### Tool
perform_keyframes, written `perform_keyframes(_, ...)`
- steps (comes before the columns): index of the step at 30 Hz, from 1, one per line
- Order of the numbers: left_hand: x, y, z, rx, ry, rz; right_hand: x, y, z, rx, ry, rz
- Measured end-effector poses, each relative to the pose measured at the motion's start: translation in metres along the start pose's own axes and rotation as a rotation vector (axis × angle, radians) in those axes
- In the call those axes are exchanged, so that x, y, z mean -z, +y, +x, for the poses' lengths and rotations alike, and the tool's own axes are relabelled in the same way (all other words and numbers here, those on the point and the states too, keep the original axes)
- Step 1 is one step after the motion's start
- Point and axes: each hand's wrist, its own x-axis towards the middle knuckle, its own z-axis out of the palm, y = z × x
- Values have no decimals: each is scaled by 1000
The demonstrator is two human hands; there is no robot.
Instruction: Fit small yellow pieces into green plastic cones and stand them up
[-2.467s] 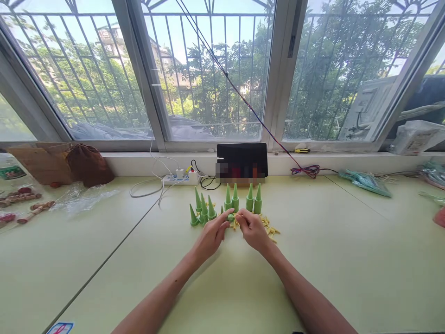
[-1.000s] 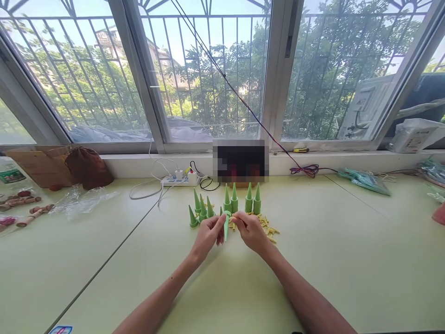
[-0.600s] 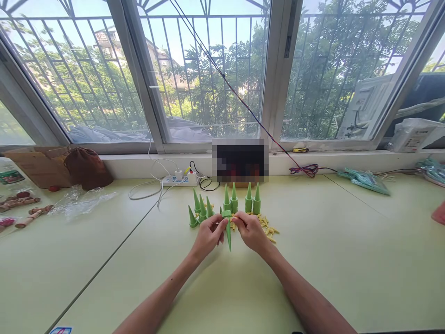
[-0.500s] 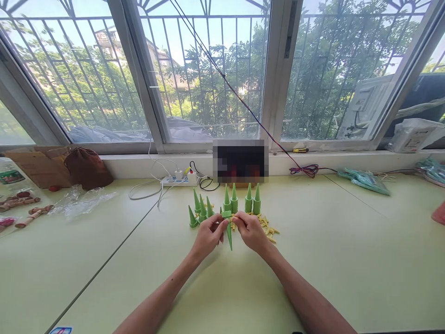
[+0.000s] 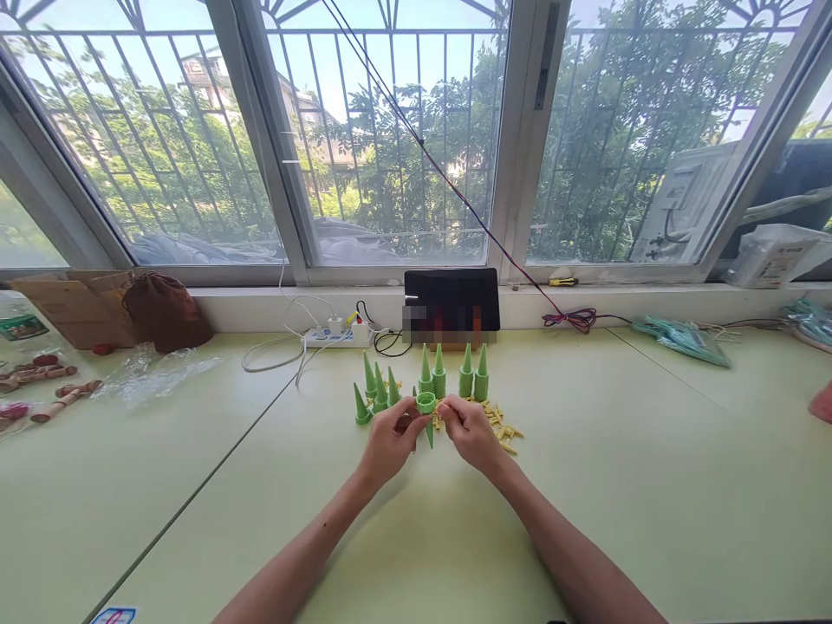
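Note:
My left hand [image 5: 388, 440] pinches a green plastic cone [image 5: 426, 405] near its wide end. The cone hangs point down, and its hollow round base tips toward me. Close to the rim on the other side, my right hand [image 5: 471, 432] has its thumb and finger pressed together; what lies between them is too small to make out. Behind my left hand stand several green cones [image 5: 380, 390], point up. Another pair of green cones [image 5: 439, 373] rises just beyond my hands, with a further pair [image 5: 481, 377] to the right. Small yellow plastic pieces [image 5: 500, 420] lie scattered by my right hand.
A dark-screened tablet [image 5: 451, 295] leans at the window sill behind the cones. Left of it are a white power strip [image 5: 338, 337] with cables, a brown drawstring bag [image 5: 167, 312], clear plastic wrap [image 5: 146, 374] and wooden pieces [image 5: 68, 400]. Teal plastic packets [image 5: 682, 338] lie at right.
The held cone has tilted so its open base now faces me and its point looks shorter. Both hands stay in almost the same place.

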Motion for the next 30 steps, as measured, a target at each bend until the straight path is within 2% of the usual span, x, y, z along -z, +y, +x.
perform_keyframes(4, 0, -6, -1, -76, 16, 147, 0, -1, 0, -21, -8, 25)
perform_keyframes(10, 4, -13, -3, -272, 71, 335, 0, -1, -1, -35, -17, 69)
perform_keyframes(15, 3, -11, -2, -360, 114, 369, -1, -2, -1, -36, -23, 147)
perform_keyframes(24, -3, -2, -2, -247, 141, 273, 1, -6, 0, 33, 83, 38)
perform_keyframes(27, -2, 4, -3, -143, 188, 190, 3, -8, 0, 67, 113, -41)
perform_keyframes(30, -2, 9, -2, 14, 154, 41, 4, -8, 0, 121, 115, -122)
